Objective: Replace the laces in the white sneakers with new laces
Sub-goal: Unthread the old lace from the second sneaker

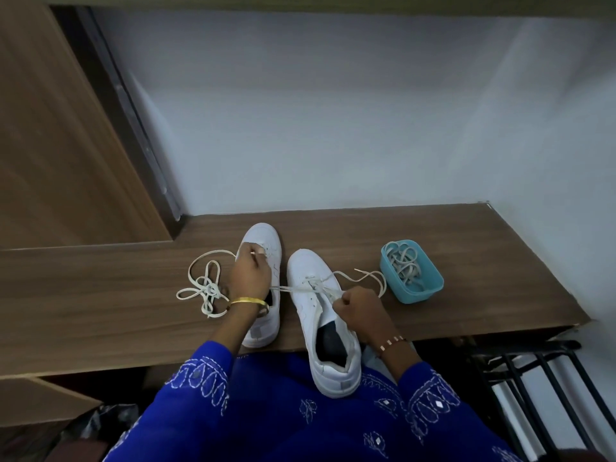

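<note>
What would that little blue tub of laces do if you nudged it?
The small blue plastic tub would probably slide easily: it looks light, holding only limp pale laces. It seems unlikely to tip, being low and wide. It sits near the wooden shelf front, so a hard push could send it off.

My feed is dim and bluish, with soft, even light and faint shadows. The pale grey wall looks smeared, and wide-angle distortion bends the brown wooden door panel at the left edge.
</note>
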